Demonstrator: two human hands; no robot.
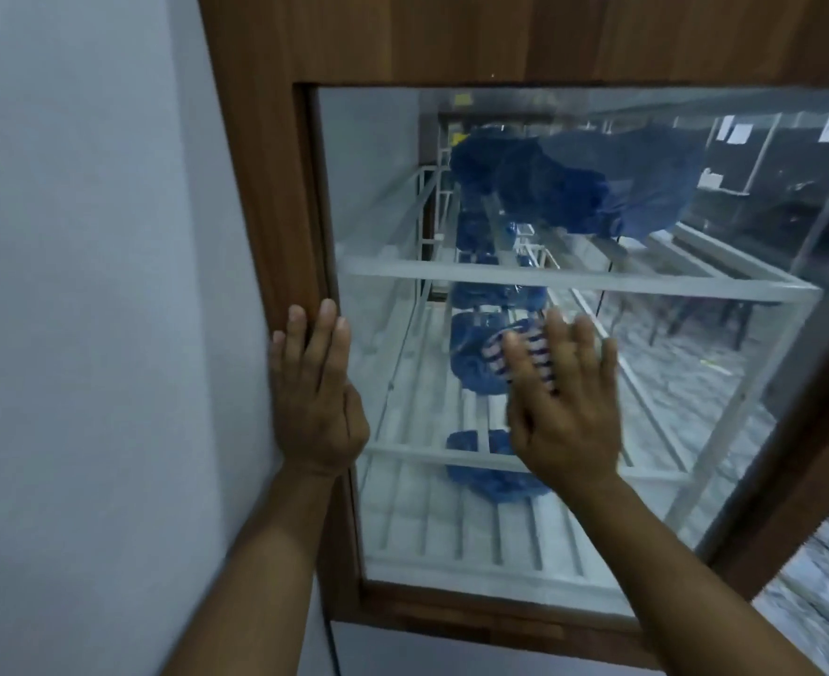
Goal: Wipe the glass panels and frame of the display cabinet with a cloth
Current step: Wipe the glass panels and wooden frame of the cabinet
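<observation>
The display cabinet has a brown wooden frame [275,197] around a large glass panel [646,383]. My left hand [317,397] lies flat with straight fingers on the left upright of the frame, its fingertips at the edge of the glass. My right hand [566,402] is spread flat against the glass near the middle and looks blurred. A blue striped cloth [519,356] shows from under its thumb side, pressed to the pane; most of it is hidden by the palm.
Behind the glass are white wire shelves [573,280] carrying several blue wrapped bundles [475,363]. A dark blue shape [597,183] shows in the upper glass among reflections. A grey wall [90,285] stands to the left, patterned floor [822,578] to the lower right.
</observation>
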